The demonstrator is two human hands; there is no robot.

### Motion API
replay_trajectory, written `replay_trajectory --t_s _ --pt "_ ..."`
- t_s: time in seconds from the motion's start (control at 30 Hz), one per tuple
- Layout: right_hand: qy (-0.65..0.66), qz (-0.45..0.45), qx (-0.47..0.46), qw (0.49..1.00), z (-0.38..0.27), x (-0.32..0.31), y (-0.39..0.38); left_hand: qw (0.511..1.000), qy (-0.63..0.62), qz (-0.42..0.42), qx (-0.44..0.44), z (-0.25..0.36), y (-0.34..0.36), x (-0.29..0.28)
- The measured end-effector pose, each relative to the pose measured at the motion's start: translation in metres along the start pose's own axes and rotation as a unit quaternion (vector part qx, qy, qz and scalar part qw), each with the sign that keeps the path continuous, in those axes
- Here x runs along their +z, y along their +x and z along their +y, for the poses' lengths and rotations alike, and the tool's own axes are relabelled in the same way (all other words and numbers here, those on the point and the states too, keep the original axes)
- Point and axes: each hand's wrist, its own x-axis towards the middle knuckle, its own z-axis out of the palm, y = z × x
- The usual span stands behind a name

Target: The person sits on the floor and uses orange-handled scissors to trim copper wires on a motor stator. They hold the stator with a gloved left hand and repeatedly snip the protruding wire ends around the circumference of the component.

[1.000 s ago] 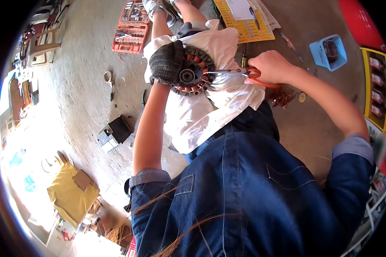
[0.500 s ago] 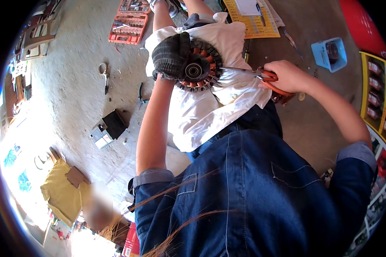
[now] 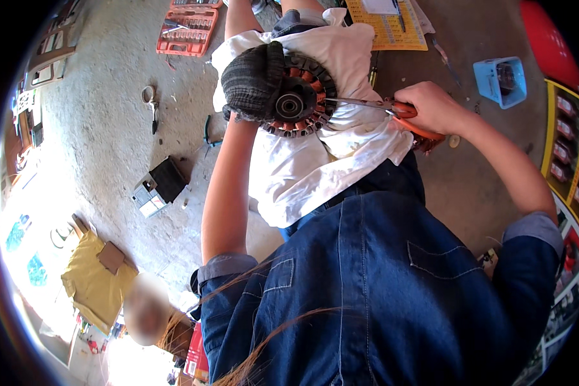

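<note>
On a white cloth (image 3: 289, 174) over my lap sits a round motor stator (image 3: 316, 83) with copper coils and a bearing at its hub. My left hand (image 3: 252, 80), in a dark knitted glove, grips it along its left side and hides that part. Closed around orange-handled long-nose pliers (image 3: 367, 103), my right hand (image 3: 436, 106) is at the stator's right. The jaws reach the coils at the rim; whether they pinch a wire is too small to tell.
Scissors (image 3: 153, 110), blue-handled pliers (image 3: 208, 134) and a black box-like part (image 3: 167, 181) lie on the floor to the left. A red socket set case (image 3: 186, 32) is farther off. At the right stand a blue basket (image 3: 513, 87) and a yellow rack (image 3: 550, 132).
The whole view has shifted slightly. Both hands keep their hold, and the pliers stay at the stator's right rim with hardly any movement.
</note>
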Motion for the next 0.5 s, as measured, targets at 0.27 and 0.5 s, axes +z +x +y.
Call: replay_trajectory --t_s 0.27,0.5 --pt "-0.064 0.044 -0.077 0.994 0.017 0.012 0.009 1.0 -0.008 -0.006 0.001 0.002 0.001 0.0" --pt "-0.087 0.122 -0.222 0.964 0.055 0.03 0.043 0.996 -0.079 -0.047 0.007 0.001 0.005 -0.007"
